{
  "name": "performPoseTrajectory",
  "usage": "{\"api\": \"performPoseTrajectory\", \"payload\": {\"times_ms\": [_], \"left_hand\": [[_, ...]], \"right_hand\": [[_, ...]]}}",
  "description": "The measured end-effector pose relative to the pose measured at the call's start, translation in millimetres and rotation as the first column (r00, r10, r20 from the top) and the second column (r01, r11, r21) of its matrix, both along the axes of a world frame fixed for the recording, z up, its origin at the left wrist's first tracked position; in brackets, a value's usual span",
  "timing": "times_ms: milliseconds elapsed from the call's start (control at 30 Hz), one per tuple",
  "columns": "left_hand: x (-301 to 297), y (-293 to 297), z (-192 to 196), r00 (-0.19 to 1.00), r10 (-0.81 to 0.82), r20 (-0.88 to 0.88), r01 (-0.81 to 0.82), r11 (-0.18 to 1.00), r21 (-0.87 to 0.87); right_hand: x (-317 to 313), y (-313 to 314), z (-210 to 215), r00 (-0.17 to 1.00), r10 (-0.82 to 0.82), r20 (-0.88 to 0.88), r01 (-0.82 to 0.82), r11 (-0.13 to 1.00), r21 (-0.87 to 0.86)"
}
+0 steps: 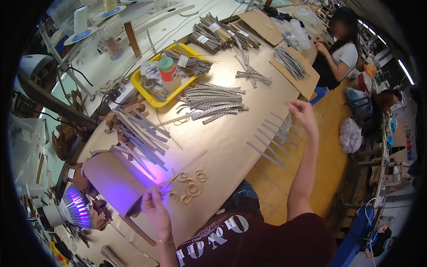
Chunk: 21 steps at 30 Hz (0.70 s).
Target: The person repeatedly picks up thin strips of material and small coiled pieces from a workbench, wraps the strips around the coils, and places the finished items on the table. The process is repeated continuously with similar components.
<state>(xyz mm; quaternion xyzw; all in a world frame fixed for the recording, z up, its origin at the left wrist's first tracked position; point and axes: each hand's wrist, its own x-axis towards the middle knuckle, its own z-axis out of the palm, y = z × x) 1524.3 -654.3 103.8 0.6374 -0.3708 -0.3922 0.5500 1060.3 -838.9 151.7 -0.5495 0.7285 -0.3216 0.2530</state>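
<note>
My left hand (pixel 155 205) is at the lower left, beside a curved brown cover (pixel 104 171) lit purple. Its fingers are closed in a pinch; a thin strip seems to be at the fingertips, but blur and glare hide what it is. Just right of it lie several pale rings (pixel 192 188) and a long narrow beige strip (pixel 191 163). My right hand (pixel 302 115) is raised past the table's right edge with curled fingers; whatever is in them is too small to make out. Below it, several thin grey strips (pixel 267 149) stick out over the edge.
A lamp (pixel 75 209) glows purple at the left. Grey and beige strips (pixel 144 135) lie near a yellow tray (pixel 153 103) holding a green-topped bottle (pixel 167 71). Braided strips (pixel 213 101) and bundled strips (pixel 220 33) lie farther back. Another person (pixel 340 51) sits at the far right.
</note>
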Motion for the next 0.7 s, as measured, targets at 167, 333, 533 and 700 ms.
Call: {"api": "performPoseTrajectory", "payload": {"times_ms": [167, 333, 533, 700], "left_hand": [[-30, 9, 0, 0.903, -0.183, 0.39, 0.214, 0.976, -0.037], [-52, 15, 7, 0.873, -0.238, 0.425, 0.272, 0.962, -0.022], [-49, 13, -4, 0.76, -0.269, 0.591, 0.384, 0.92, -0.076], [-26, 21, -19, 0.541, -0.385, 0.747, 0.435, 0.889, 0.143]], "right_hand": [[-47, -44, -81, 0.999, 0.009, -0.037, -0.002, 0.984, 0.177], [-68, -64, -93, 0.972, -0.099, -0.213, 0.181, 0.894, 0.411], [-52, -45, -78, 0.637, -0.075, -0.767, 0.484, 0.814, 0.323], [38, -26, -63, 0.333, -0.222, -0.917, 0.048, 0.975, -0.218]]}}
